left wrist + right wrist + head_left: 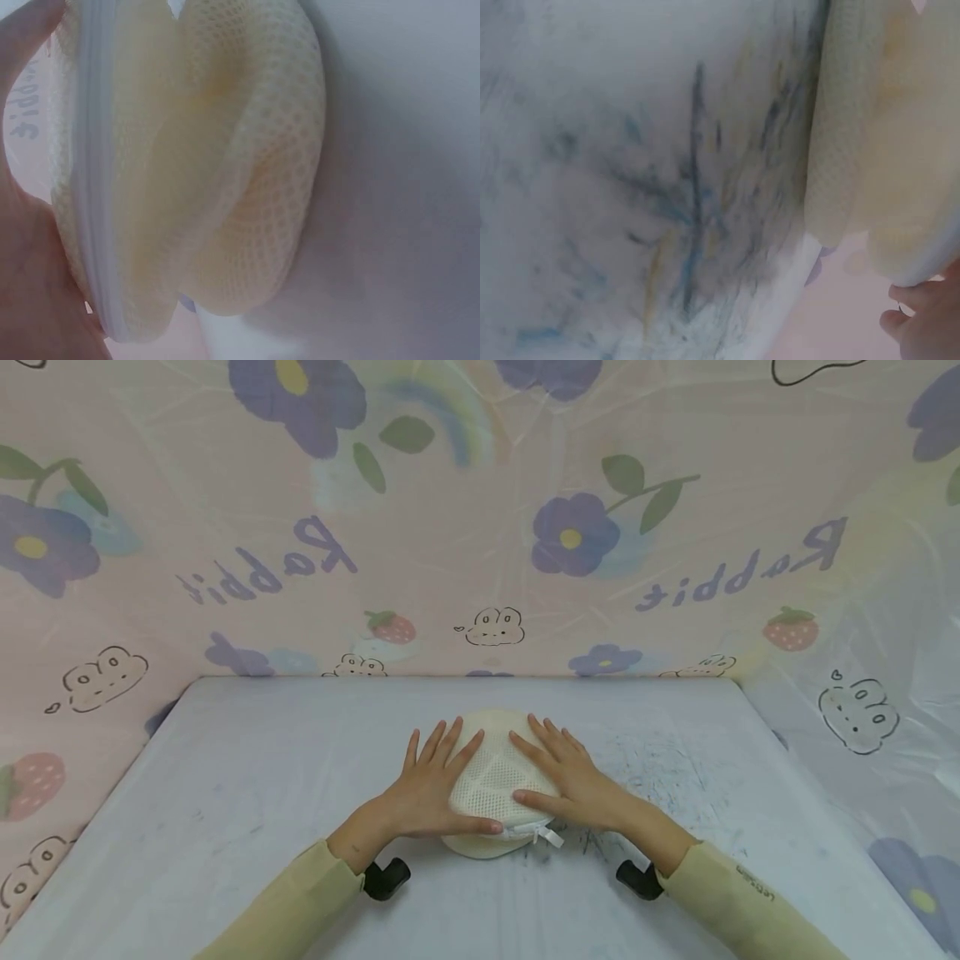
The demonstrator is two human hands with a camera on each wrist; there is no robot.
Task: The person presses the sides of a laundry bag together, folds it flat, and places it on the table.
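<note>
A cream mesh laundry bag (498, 768) with a rounded, puffed shape rests on the white table in front of me. Its white zipper (97, 187) runs around the side, and a pull tab (550, 837) hangs at the near edge. My left hand (431, 785) lies on the bag's left side, fingers spread and thumb along the zipper edge. From the right, my right hand (577, 785) rests on the bag with spread fingers, the thumb pointing inward across the mesh. Folded mesh (262, 187) shows below the zipper in the left wrist view.
Dark, blue and yellow scribble marks (694, 195) stain the white tabletop (247, 793) right of the bag. A printed curtain (450, 543) with flowers and rabbits stands behind and at both sides. Black wrist devices (386, 878) sit under both forearms.
</note>
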